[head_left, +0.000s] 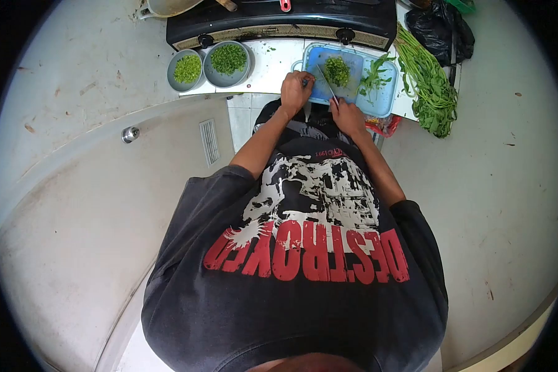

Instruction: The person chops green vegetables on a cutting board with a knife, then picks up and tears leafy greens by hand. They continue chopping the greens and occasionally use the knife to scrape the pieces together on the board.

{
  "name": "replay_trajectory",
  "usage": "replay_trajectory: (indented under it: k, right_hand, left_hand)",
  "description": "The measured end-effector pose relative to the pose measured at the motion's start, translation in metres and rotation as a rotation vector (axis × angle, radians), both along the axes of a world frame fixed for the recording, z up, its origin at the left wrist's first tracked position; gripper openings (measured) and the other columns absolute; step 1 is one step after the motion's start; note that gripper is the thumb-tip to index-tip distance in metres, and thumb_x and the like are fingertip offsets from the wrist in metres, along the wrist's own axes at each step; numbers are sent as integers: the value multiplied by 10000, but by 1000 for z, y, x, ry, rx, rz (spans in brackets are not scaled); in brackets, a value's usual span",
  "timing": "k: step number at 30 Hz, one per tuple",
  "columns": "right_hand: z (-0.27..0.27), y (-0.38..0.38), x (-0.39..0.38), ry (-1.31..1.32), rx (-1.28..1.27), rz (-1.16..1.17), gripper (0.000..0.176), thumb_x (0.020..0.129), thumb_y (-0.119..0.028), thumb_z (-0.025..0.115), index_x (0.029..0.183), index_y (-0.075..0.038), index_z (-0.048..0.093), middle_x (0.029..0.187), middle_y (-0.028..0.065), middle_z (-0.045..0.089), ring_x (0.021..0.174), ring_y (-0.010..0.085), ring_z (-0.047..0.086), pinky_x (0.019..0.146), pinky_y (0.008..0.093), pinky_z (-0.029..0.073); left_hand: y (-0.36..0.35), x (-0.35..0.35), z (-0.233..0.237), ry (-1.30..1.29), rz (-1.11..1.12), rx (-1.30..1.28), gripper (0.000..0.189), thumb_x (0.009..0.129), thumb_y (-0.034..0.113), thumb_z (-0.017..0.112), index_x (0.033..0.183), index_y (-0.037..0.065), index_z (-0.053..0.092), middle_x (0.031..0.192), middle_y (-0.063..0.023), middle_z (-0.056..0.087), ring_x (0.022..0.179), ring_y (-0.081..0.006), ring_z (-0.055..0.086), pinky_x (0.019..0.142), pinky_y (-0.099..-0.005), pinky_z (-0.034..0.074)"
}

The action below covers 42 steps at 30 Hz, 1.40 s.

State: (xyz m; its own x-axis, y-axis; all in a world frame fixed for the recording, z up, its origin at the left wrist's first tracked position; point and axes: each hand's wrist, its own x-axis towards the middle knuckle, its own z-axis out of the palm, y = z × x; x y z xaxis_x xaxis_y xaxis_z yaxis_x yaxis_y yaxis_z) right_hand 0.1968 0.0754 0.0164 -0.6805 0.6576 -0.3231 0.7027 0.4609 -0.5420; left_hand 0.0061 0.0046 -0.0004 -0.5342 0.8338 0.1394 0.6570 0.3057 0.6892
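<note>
My right hand (348,116) is closed on the handle of a knife (327,82). The blade slants up and left over a blue cutting board (353,60), along the left side of a heap of chopped greens (336,71). With fingers curled, my left hand (296,92) is at the board's left edge, left of the blade; something small and dark shows at its fingertips, too small to name. The board lies in a light blue tray (387,106). Loose leafy stems (374,78) lie in the tray, right of the heap.
Two grey bowls of chopped greens, a smaller one (185,71) and a larger one (227,64), stand at the left. A bundle of leafy greens (429,93) hangs over the counter's right edge by a black plastic bag (439,31). Behind is a black stove (273,25).
</note>
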Motion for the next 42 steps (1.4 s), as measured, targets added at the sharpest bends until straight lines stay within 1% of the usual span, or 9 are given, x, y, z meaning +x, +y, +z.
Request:
replay_trajectory:
  k: [5,8,11,17,20,29,32,38,42]
  right_hand:
    - [9,4,-22,30,-3,63,470,1019,-408,501,939,19,680,761,299,677,754,487,686,720,567,555]
    - [-4,4,-35,24,23,95,464,1014,-401,508,934,17,691,763,302,676,755,490,685,716,568,555]
    - [-10,6,-37,62,9,38,460,1014,-398,509,934,17,691,755,294,678,749,487,685,703,572,554]
    - [3,5,-19,46,-9,-80,462,1019,-407,505,946,16,675,741,292,675,722,481,685,685,568,556]
    - [7,1,-11,56,-25,0,470,1021,-411,504,925,22,663,726,290,672,708,480,684,678,565,557]
    - [-3,-7,-4,-2,27,35,502,1023,-424,496,895,33,660,715,291,668,704,479,685,681,566,557]
    - [-1,-6,-12,-23,36,21,498,1023,-426,495,905,28,664,721,286,672,713,478,686,691,563,559]
    - [-8,-2,-21,-5,82,26,485,1025,-424,494,915,15,669,733,274,680,748,471,694,696,566,558]
    - [-4,-1,-11,11,28,-2,480,1026,-422,503,908,18,655,725,301,663,711,495,670,681,587,536]
  left_hand:
    - [-7,7,-3,-19,45,-21,79,811,74,715,878,32,715,847,-136,689,850,-345,649,787,-434,520]
    - [-12,7,-8,12,50,16,82,812,70,713,885,32,712,859,-140,685,854,-348,645,785,-439,518]
    - [-14,7,-6,-41,54,-2,92,816,74,712,899,35,712,863,-138,685,858,-352,644,782,-443,520]
    - [-2,1,-4,38,-21,-16,104,816,83,713,917,60,724,860,-135,684,858,-348,647,775,-440,526]
    - [7,-1,-5,-6,-46,-24,102,803,79,716,902,70,738,862,-131,690,855,-344,645,773,-441,526]
    - [10,-4,-7,-6,-39,29,59,791,71,719,841,69,751,852,-109,703,839,-335,649,765,-431,525]
    - [7,-5,1,-14,-75,-18,81,841,88,705,893,41,746,893,-133,709,886,-351,645,818,-439,512]
    - [0,-6,2,173,-240,-26,81,858,73,688,900,32,744,925,-137,702,897,-349,651,789,-441,532]
    - [-3,-10,-5,120,-197,37,101,830,51,683,902,49,753,874,-126,695,843,-347,651,787,-438,535]
